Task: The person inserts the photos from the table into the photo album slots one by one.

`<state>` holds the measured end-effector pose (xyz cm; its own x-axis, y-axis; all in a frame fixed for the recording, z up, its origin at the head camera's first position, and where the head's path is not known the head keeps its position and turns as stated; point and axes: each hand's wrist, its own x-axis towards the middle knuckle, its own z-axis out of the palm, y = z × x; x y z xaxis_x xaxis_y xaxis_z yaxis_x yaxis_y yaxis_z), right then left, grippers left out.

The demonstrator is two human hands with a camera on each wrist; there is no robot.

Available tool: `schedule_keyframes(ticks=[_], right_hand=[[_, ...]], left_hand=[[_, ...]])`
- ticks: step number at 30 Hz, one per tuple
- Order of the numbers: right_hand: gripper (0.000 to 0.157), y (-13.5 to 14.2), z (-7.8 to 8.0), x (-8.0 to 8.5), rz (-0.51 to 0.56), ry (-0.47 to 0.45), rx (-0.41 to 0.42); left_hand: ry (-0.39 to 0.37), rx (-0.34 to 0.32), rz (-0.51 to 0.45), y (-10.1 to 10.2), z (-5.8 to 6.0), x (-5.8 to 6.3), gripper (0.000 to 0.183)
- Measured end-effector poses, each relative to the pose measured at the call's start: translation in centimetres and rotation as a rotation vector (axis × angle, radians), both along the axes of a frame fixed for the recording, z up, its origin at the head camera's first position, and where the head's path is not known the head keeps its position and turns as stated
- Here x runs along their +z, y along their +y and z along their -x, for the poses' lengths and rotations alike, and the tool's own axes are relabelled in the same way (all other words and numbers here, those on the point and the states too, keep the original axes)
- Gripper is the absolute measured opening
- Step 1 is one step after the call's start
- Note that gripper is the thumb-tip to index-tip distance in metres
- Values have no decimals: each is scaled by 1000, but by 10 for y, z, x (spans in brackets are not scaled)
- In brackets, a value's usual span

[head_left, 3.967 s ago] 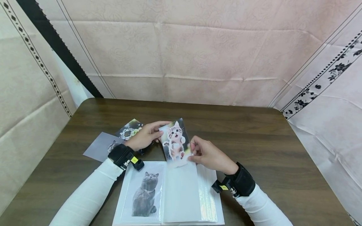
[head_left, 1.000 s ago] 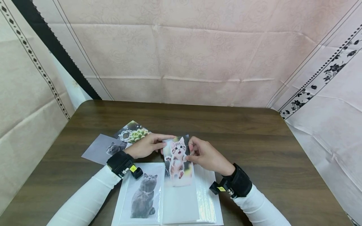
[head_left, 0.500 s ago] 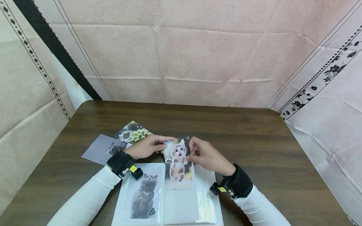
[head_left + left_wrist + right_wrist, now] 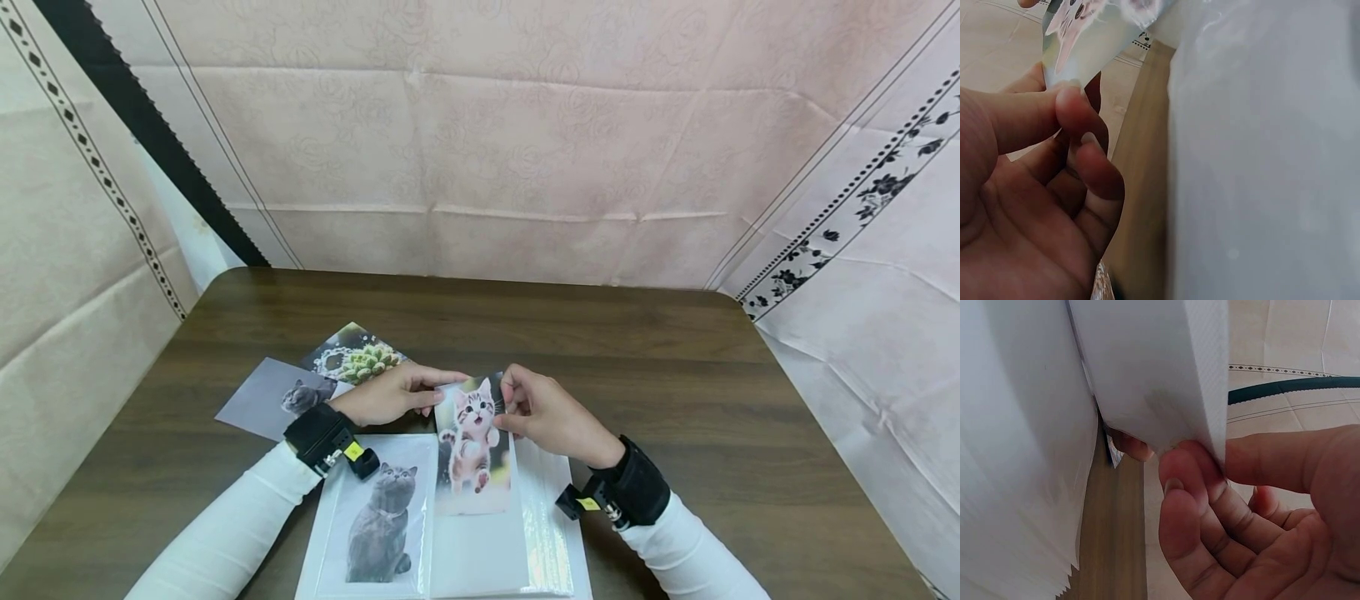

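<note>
A kitten photo [image 4: 471,446] stands partly inside the clear pocket of a blank right-hand page [image 4: 480,554] of an open photo album, its lower part paler behind the plastic. My left hand [image 4: 393,392] pinches the photo's upper left corner between thumb and forefinger; the left wrist view shows that corner of the print [image 4: 1075,53] bending slightly. On the other side, my right hand [image 4: 551,412] pinches the page's upper right edge, seen in the right wrist view as a whitish sheet [image 4: 1141,369] between thumb and curled fingers. A grey cat picture [image 4: 381,525] fills the album's left page.
Two loose prints lie left of the album on the brown wooden table [image 4: 637,350]: a grey one with a cat [image 4: 262,398] and a dark one with a green succulent [image 4: 367,362]. Patterned cloth [image 4: 480,158] hangs behind the table.
The kitten photo has slid down toward me, deeper into the page pocket, with my left hand lowering along with it. My right hand keeps nearly the same place at the page edge.
</note>
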<state>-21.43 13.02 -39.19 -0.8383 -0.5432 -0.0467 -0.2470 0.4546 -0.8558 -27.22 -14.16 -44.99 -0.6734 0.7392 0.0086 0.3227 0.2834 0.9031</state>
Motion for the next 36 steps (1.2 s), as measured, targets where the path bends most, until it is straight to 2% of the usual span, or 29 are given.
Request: schedule_keyframes(ticks=[13,20,36], right_hand=[[29,1,0,2,-5,9,9],[28,1,0,2,-1,11,15],[26,2,-1,1,13,15,12]], left_hand=[[-20,-53,41,2,-3,0,40],[-24,-99,33,4,-5,1,40],[-50,-123,51,7,-7,1,38]])
